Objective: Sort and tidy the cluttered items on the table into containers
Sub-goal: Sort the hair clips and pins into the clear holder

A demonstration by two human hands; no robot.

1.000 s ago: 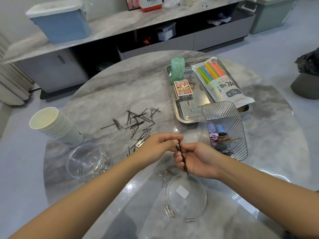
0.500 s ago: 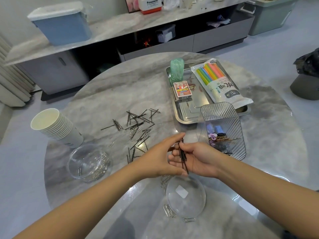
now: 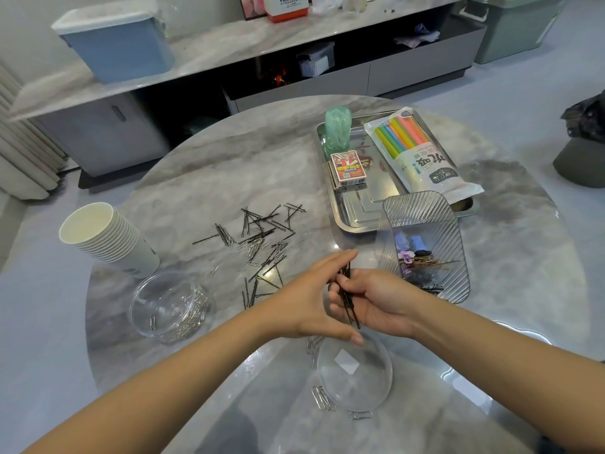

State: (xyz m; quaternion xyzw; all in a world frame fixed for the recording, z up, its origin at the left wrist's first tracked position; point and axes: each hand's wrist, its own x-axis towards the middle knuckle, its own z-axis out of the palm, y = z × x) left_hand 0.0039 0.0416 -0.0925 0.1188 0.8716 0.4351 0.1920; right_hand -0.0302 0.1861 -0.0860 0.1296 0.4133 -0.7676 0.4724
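Note:
My right hand (image 3: 376,301) grips a bundle of black hairpins (image 3: 349,301) near the table's middle. My left hand (image 3: 312,298) lies flat against that bundle, fingers extended, pressing its side. More black hairpins and silver paper clips (image 3: 258,244) lie scattered on the marble table to the left. A clear ribbed bin (image 3: 422,244) just right of my hands holds hairpins and small clips. A round clear bowl (image 3: 168,306) at the left holds paper clips. A clear round lid (image 3: 355,371) lies below my hands with a few paper clips beside it.
A stack of paper cups (image 3: 104,239) lies on its side at the left. A steel tray (image 3: 357,214) at the back right carries a straw pack (image 3: 419,155), a card box (image 3: 347,165) and a green roll (image 3: 337,132). A low cabinet stands beyond the table.
My left hand went from pinching the top of the hairpin bundle to lying open-fingered against it. Both hands shifted slightly away from me; the bundle stays in my right hand.

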